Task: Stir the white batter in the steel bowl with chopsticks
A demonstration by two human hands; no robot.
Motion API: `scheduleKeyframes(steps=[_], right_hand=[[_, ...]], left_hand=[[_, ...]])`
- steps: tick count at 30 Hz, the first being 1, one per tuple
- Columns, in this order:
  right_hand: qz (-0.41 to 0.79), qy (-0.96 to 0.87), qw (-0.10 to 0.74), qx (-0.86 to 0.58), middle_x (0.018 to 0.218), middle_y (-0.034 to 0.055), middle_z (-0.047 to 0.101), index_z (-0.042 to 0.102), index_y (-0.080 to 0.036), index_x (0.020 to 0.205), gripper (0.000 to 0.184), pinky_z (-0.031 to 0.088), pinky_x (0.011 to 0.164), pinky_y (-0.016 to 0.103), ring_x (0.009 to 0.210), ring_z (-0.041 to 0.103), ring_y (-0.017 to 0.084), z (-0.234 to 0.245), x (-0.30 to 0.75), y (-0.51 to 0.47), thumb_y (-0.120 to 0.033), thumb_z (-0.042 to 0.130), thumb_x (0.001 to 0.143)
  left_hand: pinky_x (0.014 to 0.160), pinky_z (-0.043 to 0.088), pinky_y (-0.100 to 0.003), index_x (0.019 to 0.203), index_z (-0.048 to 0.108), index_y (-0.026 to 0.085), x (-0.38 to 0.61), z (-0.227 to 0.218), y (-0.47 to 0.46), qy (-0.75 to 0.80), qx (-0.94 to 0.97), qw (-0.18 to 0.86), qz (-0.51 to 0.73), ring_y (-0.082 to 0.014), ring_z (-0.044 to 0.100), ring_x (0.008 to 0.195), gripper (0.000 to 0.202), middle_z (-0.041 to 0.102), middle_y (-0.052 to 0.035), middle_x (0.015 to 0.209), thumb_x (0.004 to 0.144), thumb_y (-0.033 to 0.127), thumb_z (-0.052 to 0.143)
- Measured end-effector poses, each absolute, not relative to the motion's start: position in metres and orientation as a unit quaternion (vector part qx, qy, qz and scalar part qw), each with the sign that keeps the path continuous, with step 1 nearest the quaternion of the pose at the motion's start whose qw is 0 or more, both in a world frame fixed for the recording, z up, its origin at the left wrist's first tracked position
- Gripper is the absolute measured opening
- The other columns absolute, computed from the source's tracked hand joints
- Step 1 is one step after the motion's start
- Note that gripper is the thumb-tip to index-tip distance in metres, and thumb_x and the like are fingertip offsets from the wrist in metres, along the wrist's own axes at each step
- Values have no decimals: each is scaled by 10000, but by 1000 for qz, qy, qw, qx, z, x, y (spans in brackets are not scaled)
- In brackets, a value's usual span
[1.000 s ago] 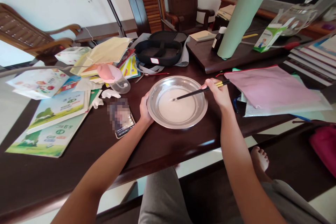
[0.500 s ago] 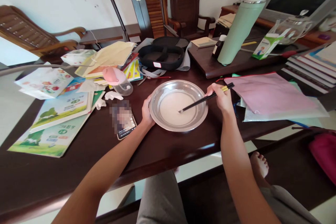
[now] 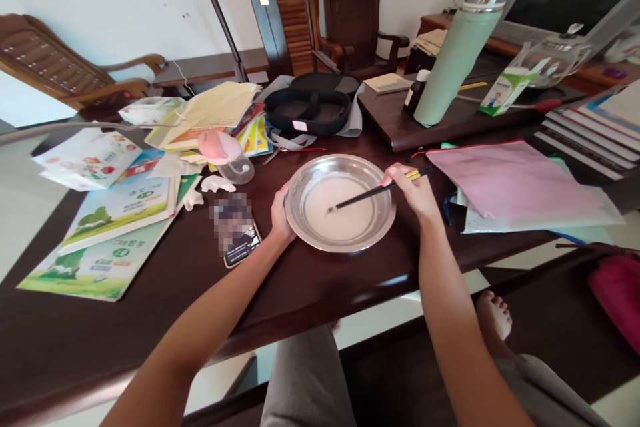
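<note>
A round metal bowl (image 3: 380, 223) holding white liquid sits on the dark wooden table (image 3: 310, 287) in front of me. My left hand (image 3: 280, 217) grips the bowl's left rim. My right hand (image 3: 413, 190) is closed on a pair of dark chopsticks (image 3: 370, 193) with yellow tops. Their tips dip into the white liquid near the bowl's middle.
A phone (image 3: 235, 230) lies left of the bowl. Books and papers (image 3: 115, 213) are piled at the left, and a pink-lidded cup (image 3: 225, 153) stands behind the phone. A black case (image 3: 305, 110), green flask (image 3: 450, 53) and pink folder (image 3: 515, 183) lie behind and right.
The chopstick tips have swept round inside the bowl, from the upper middle to the lower right and back to the left. My left hand stays on the rim.
</note>
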State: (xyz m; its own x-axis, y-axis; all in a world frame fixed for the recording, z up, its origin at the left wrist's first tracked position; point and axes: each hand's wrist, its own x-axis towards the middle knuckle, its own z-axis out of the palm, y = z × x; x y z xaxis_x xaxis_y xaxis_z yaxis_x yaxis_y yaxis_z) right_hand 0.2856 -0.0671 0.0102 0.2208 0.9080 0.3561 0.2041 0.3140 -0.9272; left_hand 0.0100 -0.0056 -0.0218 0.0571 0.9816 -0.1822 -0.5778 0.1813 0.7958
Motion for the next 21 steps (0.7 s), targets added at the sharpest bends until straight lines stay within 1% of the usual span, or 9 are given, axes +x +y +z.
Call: scheduleKeyframes(steps=[2,5,7,10,11,13,16,18,21], right_hand=[[271,-533,616,-513,652,6,700,708,-248,633,463,547,815,363,711,703,211,10,287,-67,-664,706,838],[268,-499,655,-500,594,-5,651,667,-248,579,494,541,743,351,631,675,198,9,290,-66,-660,691,851],[292,-510,641,-494,599,1,647,660,-243,563,506,541,723,350,621,672,198,9,289,-67,-659,689,851],[304,-547,593,-506,651,17,687,693,-243,611,483,552,799,365,703,699,217,11,286,-67,-669,698,837],[295,-548,591,-513,658,18,694,696,-245,623,480,551,824,370,723,704,221,11,285,-68,-676,699,832],[271,-526,614,-522,633,11,682,678,-249,617,491,550,828,374,709,698,219,11,286,-67,-692,690,828],[270,-493,643,-520,574,4,633,633,-249,565,534,549,747,366,630,667,210,11,287,-67,-710,667,831],[293,-514,623,-512,585,12,639,641,-245,557,538,549,731,365,630,666,211,12,286,-68,-711,672,826],[300,-548,593,-509,630,19,674,677,-243,595,509,557,787,371,674,683,214,13,284,-67,-704,698,811]], left_hand=[[928,554,-349,810,741,205,10,-21,-6,373,275,671,579,-257,723,960,181,760,-18,817,757,378,729],[916,558,-350,797,746,214,10,-21,-6,373,279,669,580,-250,722,932,164,761,-13,813,754,371,724],[903,560,-349,786,745,218,10,-20,-6,371,284,666,581,-253,721,937,153,763,-17,817,752,366,722],[895,555,-349,778,727,217,10,-20,-6,372,290,664,581,-249,720,913,171,753,-15,798,751,386,738],[899,552,-350,782,722,216,9,-21,-6,372,291,663,581,-246,720,905,184,750,-13,795,750,395,746],[911,546,-352,794,716,215,9,-22,-6,372,291,663,581,-245,719,910,205,749,-10,796,741,408,761],[916,544,-354,813,715,219,9,-23,-5,371,286,669,576,-250,719,943,231,754,-7,812,732,428,768],[909,547,-350,806,709,221,9,-24,-4,370,284,671,577,-245,718,936,233,755,-2,815,730,433,770],[901,551,-339,772,704,216,10,-24,-4,368,283,664,586,-224,716,883,214,749,3,797,729,412,775]])
